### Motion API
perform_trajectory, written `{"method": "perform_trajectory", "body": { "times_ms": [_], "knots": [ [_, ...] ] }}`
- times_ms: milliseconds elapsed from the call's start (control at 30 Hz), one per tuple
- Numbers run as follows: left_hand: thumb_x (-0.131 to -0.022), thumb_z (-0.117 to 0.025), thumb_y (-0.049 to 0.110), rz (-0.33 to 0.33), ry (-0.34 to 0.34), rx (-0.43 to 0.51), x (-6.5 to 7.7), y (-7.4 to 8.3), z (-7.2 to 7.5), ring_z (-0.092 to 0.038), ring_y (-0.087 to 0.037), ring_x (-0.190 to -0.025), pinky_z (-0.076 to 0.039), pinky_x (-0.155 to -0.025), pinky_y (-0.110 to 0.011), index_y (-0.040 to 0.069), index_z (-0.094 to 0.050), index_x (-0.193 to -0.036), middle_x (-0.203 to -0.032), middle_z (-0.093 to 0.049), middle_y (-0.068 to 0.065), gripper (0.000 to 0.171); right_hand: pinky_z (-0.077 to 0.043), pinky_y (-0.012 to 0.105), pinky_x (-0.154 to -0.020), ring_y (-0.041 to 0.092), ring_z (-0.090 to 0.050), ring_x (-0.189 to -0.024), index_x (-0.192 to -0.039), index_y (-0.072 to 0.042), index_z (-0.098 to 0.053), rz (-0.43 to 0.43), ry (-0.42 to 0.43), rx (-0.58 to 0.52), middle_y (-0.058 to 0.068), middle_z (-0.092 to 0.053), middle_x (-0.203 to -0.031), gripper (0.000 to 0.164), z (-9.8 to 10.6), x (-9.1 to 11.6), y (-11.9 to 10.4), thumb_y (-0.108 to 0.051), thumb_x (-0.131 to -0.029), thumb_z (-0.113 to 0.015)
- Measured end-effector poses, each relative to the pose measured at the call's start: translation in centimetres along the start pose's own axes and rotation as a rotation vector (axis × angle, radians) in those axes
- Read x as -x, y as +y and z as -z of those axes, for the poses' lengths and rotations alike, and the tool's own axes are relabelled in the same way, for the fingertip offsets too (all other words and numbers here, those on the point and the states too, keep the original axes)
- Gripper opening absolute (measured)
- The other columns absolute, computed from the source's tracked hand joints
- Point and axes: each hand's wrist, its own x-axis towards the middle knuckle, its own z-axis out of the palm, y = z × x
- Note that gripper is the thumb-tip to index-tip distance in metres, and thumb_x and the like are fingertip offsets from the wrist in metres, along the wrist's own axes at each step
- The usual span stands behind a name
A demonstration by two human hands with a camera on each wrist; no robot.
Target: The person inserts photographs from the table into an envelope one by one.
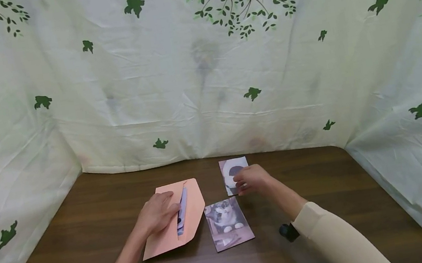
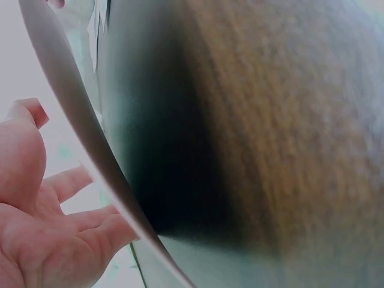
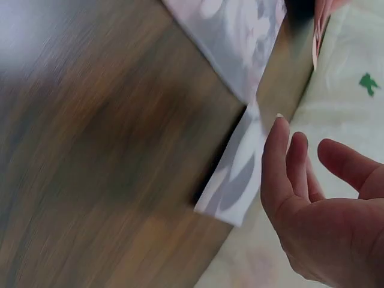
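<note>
A peach envelope (image 1: 162, 240) lies on the left half of the table, flap side to the right, with its near edge raised. From its opening shows part of a bluish picture card (image 1: 183, 211). My left hand (image 1: 159, 213) rests on the envelope, fingertips on its upper face and thumb beside the opening. To the right lies a cat photo card (image 1: 229, 223). Behind it is a second picture card (image 1: 228, 168), pale with a dark shape. My right hand (image 1: 253, 179) hovers at that card's right side, fingers loosely bent and apart from the thumb, nothing between them (image 3: 330, 216).
The brown wooden table (image 1: 317, 252) ends at the back against a white cloth (image 1: 146, 91) printed with leaves, which also hangs on both sides. Dark wrist cameras sit under each wrist, the right one (image 1: 289, 232) close over the table.
</note>
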Motion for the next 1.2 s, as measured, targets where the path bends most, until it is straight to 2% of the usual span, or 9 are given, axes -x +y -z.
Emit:
{"method": "perform_trajectory", "body": {
  "times_ms": [67, 233, 300, 467, 533, 700, 900, 1200],
  "knots": [
    [-0.097, -0.056, 0.031, 0.0, 0.004, 0.002, 0.1, 0.0, 0.0, -0.046, -0.048, -0.136, -0.038, -0.108, -0.063, -0.005, -0.055, -0.139, -0.142, -0.055, -0.028, 0.056, -0.062, 0.04, -0.077, 0.021, -0.064, -0.07, -0.119, 0.015, -0.061, 0.001, 0.018, -0.001, 0.025, -0.066, -0.101, 0.032, 0.9, 0.1, 0.1, -0.005, -0.094, -0.061],
    [-0.098, -0.055, 0.031, 0.007, 0.004, 0.009, 0.3, -0.1, -0.1, -0.046, -0.048, -0.136, -0.036, -0.109, -0.063, -0.005, -0.054, -0.14, -0.142, -0.055, -0.028, 0.055, -0.059, 0.044, -0.087, 0.02, -0.066, -0.077, -0.124, 0.017, -0.057, 0.019, 0.043, -0.015, 0.03, -0.067, -0.113, 0.036, 2.8, 0.4, 0.3, -0.005, -0.095, -0.058],
    [-0.098, -0.056, 0.031, 0.008, 0.006, 0.017, 0.3, -0.1, -0.1, -0.046, -0.048, -0.136, -0.037, -0.109, -0.063, -0.005, -0.055, -0.14, -0.142, -0.055, -0.028, 0.055, -0.059, 0.043, -0.087, 0.018, -0.066, -0.078, -0.124, 0.02, -0.055, 0.033, 0.031, -0.044, 0.025, -0.069, -0.105, 0.037, 3.7, 0.5, 0.6, -0.003, -0.096, -0.054],
    [-0.098, -0.057, 0.031, 0.004, 0.011, 0.026, 0.2, -0.2, -0.2, -0.045, -0.048, -0.137, -0.037, -0.109, -0.063, -0.005, -0.055, -0.14, -0.142, -0.054, -0.028, 0.055, -0.057, 0.045, -0.092, 0.024, -0.065, -0.091, -0.131, 0.023, -0.05, 0.034, 0.049, -0.078, 0.035, -0.064, -0.121, 0.042, 5.1, 0.6, 1.4, -0.002, -0.098, -0.047],
    [-0.098, -0.057, 0.031, -0.002, 0.011, 0.019, 0.2, -0.2, -0.2, -0.046, -0.049, -0.136, -0.037, -0.109, -0.063, -0.005, -0.055, -0.14, -0.142, -0.054, -0.029, 0.056, -0.057, 0.046, -0.095, 0.027, -0.065, -0.096, -0.133, 0.022, -0.051, 0.012, 0.092, -0.071, 0.037, -0.054, -0.137, 0.042, 5.3, 0.6, 1.7, -0.004, -0.099, -0.049],
    [-0.098, -0.057, 0.032, 0.003, 0.003, 0.018, 0.1, -0.1, -0.2, -0.045, -0.048, -0.137, -0.037, -0.109, -0.063, -0.005, -0.054, -0.14, -0.142, -0.054, -0.028, 0.056, -0.057, 0.045, -0.095, 0.031, -0.065, -0.101, -0.134, 0.017, -0.052, -0.047, 0.146, -0.097, 0.034, -0.055, -0.138, 0.043, 5.6, 0.4, 2.2, -0.007, -0.099, -0.052],
    [-0.098, -0.057, 0.031, 0.01, -0.006, 0.019, 0.0, -0.1, -0.4, -0.044, -0.048, -0.138, -0.036, -0.11, -0.062, -0.005, -0.054, -0.141, -0.144, -0.053, -0.027, 0.056, -0.052, 0.049, -0.102, 0.039, -0.057, -0.119, -0.14, 0.017, -0.046, -0.087, 0.118, -0.156, 0.035, -0.048, -0.142, 0.046, 5.6, 0.2, 2.7, -0.008, -0.101, -0.045],
    [-0.099, -0.057, 0.031, 0.013, -0.014, 0.018, 0.1, -0.1, -0.3, -0.044, -0.049, -0.137, -0.036, -0.11, -0.063, -0.005, -0.052, -0.142, -0.144, -0.053, -0.028, 0.057, -0.051, 0.05, -0.103, 0.034, -0.057, -0.108, -0.14, 0.017, -0.045, -0.112, 0.125, -0.222, 0.032, -0.048, -0.138, 0.046, 5.3, -0.7, 3.0, -0.006, -0.1, -0.044]
  ]
}}
